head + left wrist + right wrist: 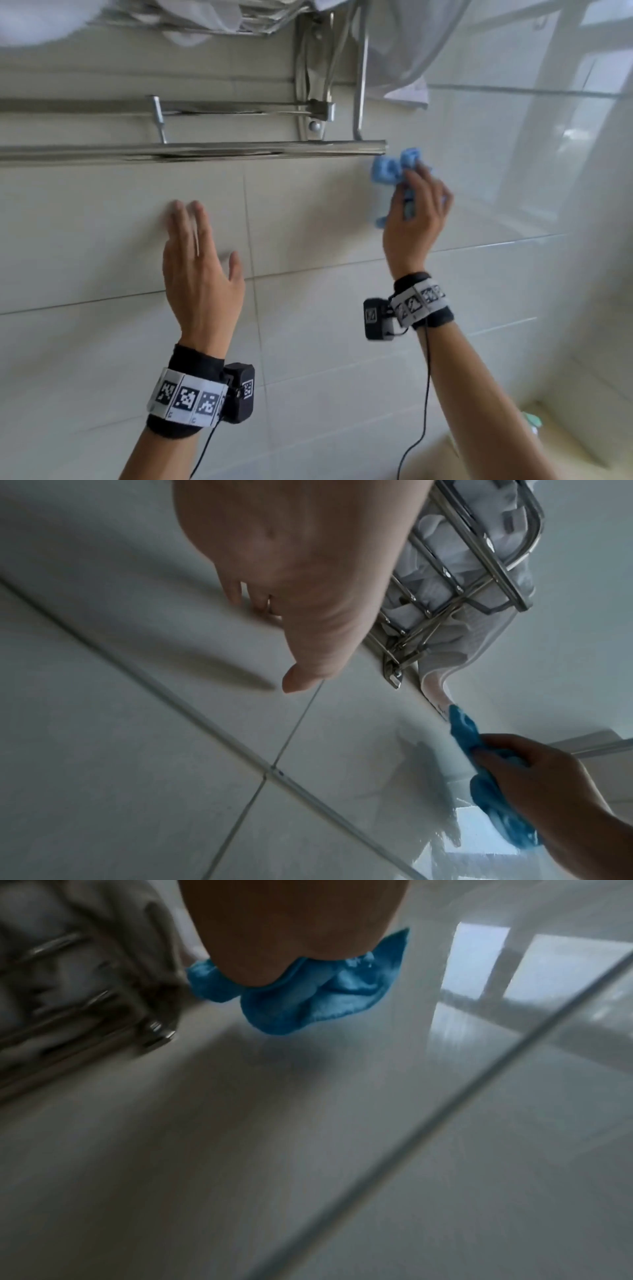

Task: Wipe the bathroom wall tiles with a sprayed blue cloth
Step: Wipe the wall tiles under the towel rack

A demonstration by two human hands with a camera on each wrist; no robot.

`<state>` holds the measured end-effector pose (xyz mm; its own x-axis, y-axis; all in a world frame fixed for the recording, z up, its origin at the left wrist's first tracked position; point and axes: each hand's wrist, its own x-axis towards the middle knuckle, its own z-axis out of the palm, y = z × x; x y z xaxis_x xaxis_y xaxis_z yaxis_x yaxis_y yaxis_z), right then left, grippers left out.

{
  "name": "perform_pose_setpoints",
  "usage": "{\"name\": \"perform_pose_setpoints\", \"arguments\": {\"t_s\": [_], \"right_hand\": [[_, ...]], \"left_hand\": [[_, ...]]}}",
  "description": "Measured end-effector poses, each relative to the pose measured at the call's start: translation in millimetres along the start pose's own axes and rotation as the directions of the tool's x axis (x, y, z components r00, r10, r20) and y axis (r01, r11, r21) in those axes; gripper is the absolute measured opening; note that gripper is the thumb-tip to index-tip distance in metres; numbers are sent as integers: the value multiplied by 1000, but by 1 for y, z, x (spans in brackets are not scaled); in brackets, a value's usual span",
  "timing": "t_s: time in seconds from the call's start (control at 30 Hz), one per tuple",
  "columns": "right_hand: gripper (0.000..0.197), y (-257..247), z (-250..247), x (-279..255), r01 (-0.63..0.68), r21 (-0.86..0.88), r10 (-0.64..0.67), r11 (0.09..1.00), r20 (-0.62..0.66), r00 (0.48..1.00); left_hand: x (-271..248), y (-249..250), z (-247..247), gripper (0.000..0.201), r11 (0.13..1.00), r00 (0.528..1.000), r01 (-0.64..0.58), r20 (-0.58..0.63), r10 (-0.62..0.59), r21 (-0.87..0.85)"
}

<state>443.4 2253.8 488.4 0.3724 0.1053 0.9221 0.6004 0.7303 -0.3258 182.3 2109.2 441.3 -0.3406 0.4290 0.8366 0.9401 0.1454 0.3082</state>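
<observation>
The pale glossy wall tiles [308, 212] fill the head view. My right hand [416, 212] grips a crumpled blue cloth [390, 171] against the wall just below the right end of the towel bar. The cloth [479, 777] shows bunched in that hand [548, 785] in the left wrist view, and the cloth [308, 999] sticks out under the palm [291, 934] in the blurred right wrist view. My left hand [202, 253] is flat on a tile at centre left, fingers straight and holding nothing. Its thumb [308, 656] lies along the tile.
A steel towel bar [191, 150] crosses the wall above both hands. A wire rack [479, 569] above it holds white towels [205, 17], and white fabric [407, 68] hangs at its right end. Glossy tiles [513, 171] on the right reflect a window.
</observation>
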Motion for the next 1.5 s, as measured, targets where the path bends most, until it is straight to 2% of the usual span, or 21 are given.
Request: {"name": "perform_pose_setpoints", "arguments": {"t_s": [0.07, 0.13, 0.2, 0.27, 0.33, 0.37, 0.4, 0.47, 0.57, 0.63, 0.67, 0.7, 0.77, 0.83, 0.9, 0.93, 1.13, 1.2, 1.33, 1.4, 1.5], "right_hand": [[20, 16, 7, 29, -144, 21, 145, 989, -77, 986], [22, 24, 18, 40, -230, 41, 233, 972, -108, 966], [22, 19, 30, 30, -216, 28, 218, 976, -139, 966], [21, 8, 39, 5, -99, 23, 101, 995, -119, 988], [22, -5, 41, -30, 60, 57, -60, 997, -5, 998], [22, -12, 39, -48, 136, 78, -142, 988, 72, 987], [22, -18, 37, -64, 192, 109, -207, 975, 149, 967], [20, -32, 32, -88, 222, 177, -265, 959, 282, 922], [23, -56, 22, -110, 133, 252, -232, 959, 420, 877], [25, -74, 12, -124, -73, 326, -118, 943, 531, 839], [24, -82, 6, -129, -237, 352, -14, 905, 584, 812], [22, -91, 0, -135, -441, 360, 125, 822, 641, 757], [15, -107, -9, -146, -764, 288, 378, 577, 734, 563], [9, -120, -12, -156, -902, 203, 480, 381, 791, 380], [6, -138, -12, -166, -956, 165, 486, 241, 833, 266], [8, -149, -11, -171, -966, 150, 469, 210, 852, 234], [27, -250, -23, -209, -997, 60, 272, 51, 960, 72], [25, -293, -34, -225, -997, 18, 186, 81, 982, 32], [22, -396, -59, -260, -975, -35, -11, 218, 999, -39], [25, -456, -76, -282, -979, -68, -114, 190, 989, -91], [25, -545, -109, -319, -974, -158, -273, 164, 941, -199]], "left_hand": [[-2, 4, 4, 92, 1000, 1000, 24, 4, -24, 15], [-1, 3, 7, 96, 999, 999, 35, 1, -35, 23], [-1, 0, 9, 99, 999, 1000, 29, -13, -28, 27], [-2, -3, 11, 101, 999, 1000, 16, -24, -15, 30], [-1, -5, 12, 101, 1000, 999, 8, -32, -7, 29], [0, -6, 12, 100, 1000, 1000, 2, -31, -1, 27], [0, -7, 11, 99, 1000, 1000, -5, -30, 5, 20], [-1, -12, 7, 92, 999, 999, -29, -36, 28, -27], [-9, -21, -4, 77, 988, 995, -84, -67, 76, -132], [-21, -24, -15, 78, 975, 997, -79, 3, 81, -208], [-27, -23, -21, 79, 964, 995, -71, 45, 85, -256], [-34, -25, -29, 79, 956, 992, -56, 89, 84, -287], [-50, -31, -46, 79, 943, 980, 2, 189, 64, -332], [-65, -41, -67, 86, 921, 945, 100, 326, 30, -375], [-80, -51, -89, 98, 896, 893, 204, 449, -6, -394], [-87, -55, -100, 102, 888, 877, 238, 481, -22, -393], [-125, -101, -173, 115, 889, 850, 335, 507, -143, -312], [-140, -125, -209, 119, 898, 847, 351, 500, -183, -266], [-176, -170, -295, 126, 881, 820, 440, 478, -314, -176], [-199, -192, -341, 123, 851, 804, 502, 446, -392, -157], [-240, -230, -415, 106, 805, 785, 583, 325, -527, -104]]}}
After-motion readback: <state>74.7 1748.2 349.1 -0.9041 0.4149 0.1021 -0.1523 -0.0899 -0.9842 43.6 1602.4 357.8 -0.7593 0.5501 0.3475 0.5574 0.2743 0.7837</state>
